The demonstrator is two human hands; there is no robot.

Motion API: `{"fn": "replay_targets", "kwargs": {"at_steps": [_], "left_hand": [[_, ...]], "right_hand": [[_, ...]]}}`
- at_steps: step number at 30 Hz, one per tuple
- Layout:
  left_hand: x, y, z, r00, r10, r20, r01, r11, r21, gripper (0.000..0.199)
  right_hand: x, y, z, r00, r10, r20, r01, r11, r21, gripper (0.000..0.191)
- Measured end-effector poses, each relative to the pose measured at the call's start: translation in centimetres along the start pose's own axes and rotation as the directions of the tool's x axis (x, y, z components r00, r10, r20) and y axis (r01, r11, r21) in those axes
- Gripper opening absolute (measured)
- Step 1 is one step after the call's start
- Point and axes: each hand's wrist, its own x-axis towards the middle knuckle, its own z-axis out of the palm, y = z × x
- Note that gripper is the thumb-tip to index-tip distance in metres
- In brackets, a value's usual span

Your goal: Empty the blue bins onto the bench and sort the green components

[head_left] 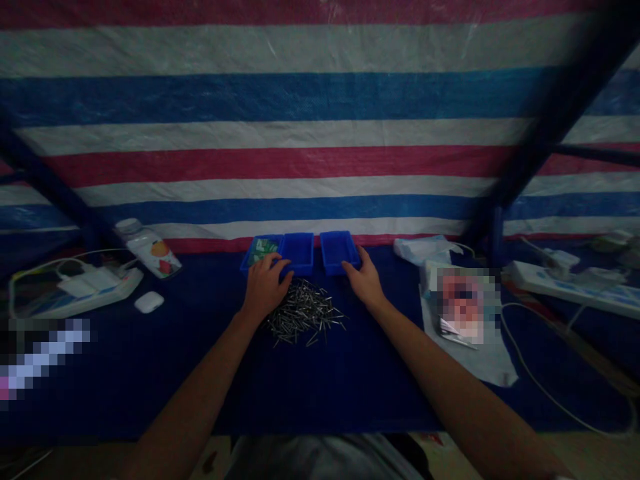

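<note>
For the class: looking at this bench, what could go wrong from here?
The loose metal nails lie just below the left hand, so their points might prick it, or a knock might scatter them across the dark blue cloth, where they could be hard to spot in this dim light. The right hand touches a blue plastic tray, which might slide into the tray beside it.

nails (304, 315) before bins (299, 252) | left: power strip (75, 288) | right: power strip (565, 283)
</note>
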Motion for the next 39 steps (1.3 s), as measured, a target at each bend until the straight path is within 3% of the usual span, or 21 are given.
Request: {"fn": "replay_targets", "kwargs": {"at_steps": [3, 14, 19, 24, 29, 33, 39], "left_hand": [[0.0, -0.1, 0.1, 1.000, 0.000, -0.001, 0.000, 1.000, -0.018, 0.028], [-0.2, -0.4, 0.2, 0.999, 0.015, -0.028, -0.017, 0.999, -0.049, 0.032], [0.0, -0.3, -0.7, 0.997, 0.019, -0.074, -0.023, 0.998, -0.051, 0.031], [0.1, -1.3, -1.7, 0.974, -0.144, -0.172, 0.141, 0.990, -0.031, 0.040], [-0.5, -3.0, -1.3, 0.951, -0.308, -0.021, 0.304, 0.945, -0.119, 0.060], [-0.8, -3.6, -0.6, 0.937, -0.348, 0.045, 0.350, 0.922, -0.165, 0.052], [-0.6, -3.8, -0.2, 0.909, -0.416, -0.004, 0.412, 0.902, -0.132, 0.036]], "right_hand": [[-0.2, 0.1, 0.2, 0.999, 0.036, -0.003, -0.036, 0.998, -0.045, 0.057], [-1.0, -1.4, 0.5, 0.994, -0.029, 0.105, 0.045, 0.987, -0.154, 0.021], [-1.1, -1.7, 0.2, 0.992, -0.041, 0.117, 0.058, 0.988, -0.140, 0.027], [-0.8, -1.5, 0.0, 0.991, -0.117, 0.060, 0.125, 0.981, -0.148, 0.033], [-0.8, -1.3, -0.1, 0.994, -0.080, 0.077, 0.091, 0.982, -0.165, 0.033], [-1.1, -1.5, 0.0, 0.988, -0.071, 0.138, 0.096, 0.978, -0.186, 0.039], [-1.2, -1.4, 0.1, 0.991, -0.099, 0.090, 0.111, 0.983, -0.146, 0.047]]}}
